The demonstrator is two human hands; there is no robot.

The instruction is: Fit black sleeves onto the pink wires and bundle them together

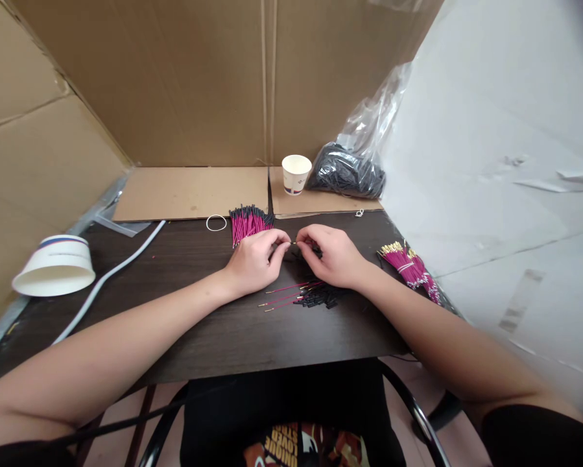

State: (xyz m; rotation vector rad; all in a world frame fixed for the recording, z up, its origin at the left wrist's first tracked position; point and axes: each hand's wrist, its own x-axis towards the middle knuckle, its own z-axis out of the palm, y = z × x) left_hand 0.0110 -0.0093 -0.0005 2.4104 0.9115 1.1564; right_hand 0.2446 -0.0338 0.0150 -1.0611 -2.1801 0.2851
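My left hand (255, 261) and my right hand (331, 256) meet fingertip to fingertip over the dark wooden table (189, 324), pinching a thin wire piece (294, 243) between them. Under my right hand lie a few loose magenta wires with gold tips (286, 295) and a small heap of black sleeves (320, 297). Just beyond my left hand a bundle of magenta wires with black ends (249, 222) rests on the table. Another bundle of magenta wires with gold tips (410, 266) lies to the right of my right wrist.
A paper cup (296, 174) and a clear bag of black parts (349, 170) stand at the back on cardboard (189, 191). An overturned paper bowl (55, 266) and a white cable (111, 275) lie left. A rubber band (216, 223) rests near the bundle. Cardboard walls enclose the back and left.
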